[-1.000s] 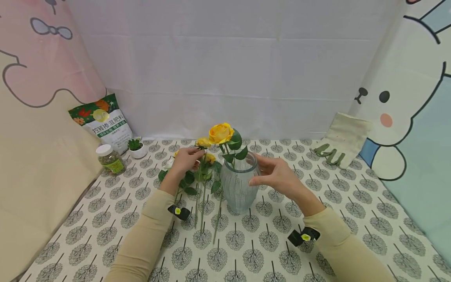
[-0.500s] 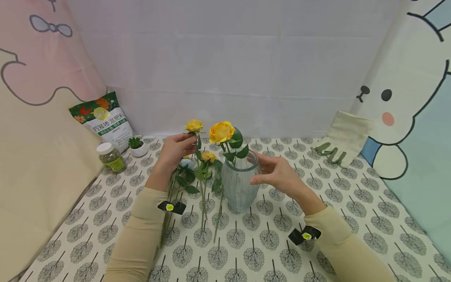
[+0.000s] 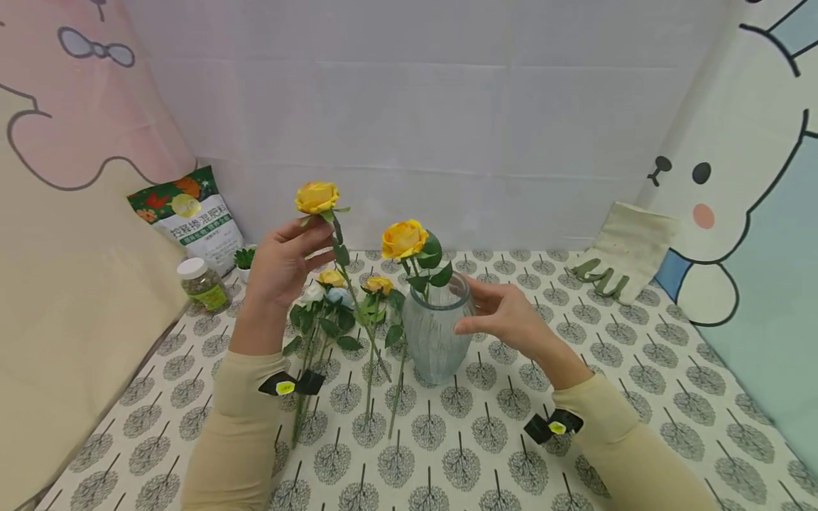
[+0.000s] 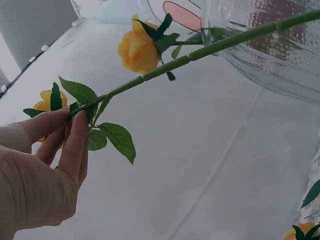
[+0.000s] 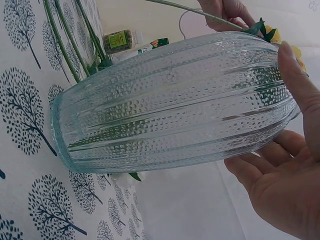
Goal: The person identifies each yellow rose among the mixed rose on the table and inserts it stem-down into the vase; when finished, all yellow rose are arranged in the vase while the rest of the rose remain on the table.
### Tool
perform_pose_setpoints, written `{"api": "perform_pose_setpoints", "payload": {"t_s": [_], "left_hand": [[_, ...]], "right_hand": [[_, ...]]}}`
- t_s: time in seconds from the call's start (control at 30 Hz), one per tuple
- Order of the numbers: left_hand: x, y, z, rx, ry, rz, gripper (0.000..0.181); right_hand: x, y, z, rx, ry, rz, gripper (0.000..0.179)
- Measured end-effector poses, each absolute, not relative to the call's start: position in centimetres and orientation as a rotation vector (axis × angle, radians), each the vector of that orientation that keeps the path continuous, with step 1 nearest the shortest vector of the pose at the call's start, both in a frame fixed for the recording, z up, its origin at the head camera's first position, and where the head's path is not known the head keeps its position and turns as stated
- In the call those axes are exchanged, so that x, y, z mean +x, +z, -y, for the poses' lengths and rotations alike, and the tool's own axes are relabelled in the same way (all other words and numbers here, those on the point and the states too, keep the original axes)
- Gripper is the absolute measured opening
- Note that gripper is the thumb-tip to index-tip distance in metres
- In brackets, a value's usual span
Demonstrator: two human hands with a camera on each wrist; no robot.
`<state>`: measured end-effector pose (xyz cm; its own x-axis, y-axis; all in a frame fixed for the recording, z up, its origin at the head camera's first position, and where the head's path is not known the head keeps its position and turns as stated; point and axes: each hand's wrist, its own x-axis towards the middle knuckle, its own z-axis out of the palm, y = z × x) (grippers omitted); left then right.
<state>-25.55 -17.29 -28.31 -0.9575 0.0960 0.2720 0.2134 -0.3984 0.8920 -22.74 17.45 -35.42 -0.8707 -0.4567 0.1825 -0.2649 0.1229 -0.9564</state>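
My left hand (image 3: 276,273) pinches a yellow rose (image 3: 317,197) by its stem just under the bloom. The rose is raised, its stem slanting down to the right in front of the other flowers; the left wrist view shows the fingertips on the green stem (image 4: 165,70). With thumb and fingers round its right side near the rim, my right hand (image 3: 514,323) holds a clear ribbed glass vase (image 3: 437,348), which stands upright on the table. One yellow rose (image 3: 405,239) with green leaves stands in the vase. In the right wrist view, the palm (image 5: 285,195) stays off the glass.
Several roses lie left of the vase, among them a yellow one (image 3: 378,284) and a pale blue one (image 3: 339,297). At the back left are a lidded jar (image 3: 203,286), a succulent pot (image 3: 243,264) and a fertilizer bag (image 3: 203,227). Gloves (image 3: 626,248) lean at the back right.
My left hand has lifted a yellow rose from among the lying flowers and carried it up and to the left. My right hand and the vase have stayed in place.
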Motion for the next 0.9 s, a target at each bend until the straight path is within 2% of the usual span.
{"api": "perform_pose_setpoints", "payload": {"t_s": [0.33,0.53,0.9], "left_hand": [[-23.8,-27.0,16.8,-0.614,-2.682,1.017,0.013],[-23.5,-26.7,16.2,-0.605,-2.701,0.732,0.009],[-23.3,-26.6,15.2,-0.498,-2.542,0.656,0.019]], "right_hand": [[-22.9,-35.5,-17.5,-0.698,-1.841,-2.239,0.088],[-22.9,-35.4,-17.5,-0.696,-1.834,-2.243,0.088],[-22.9,-35.5,-17.5,-0.701,-1.842,-2.245,0.088]]}}
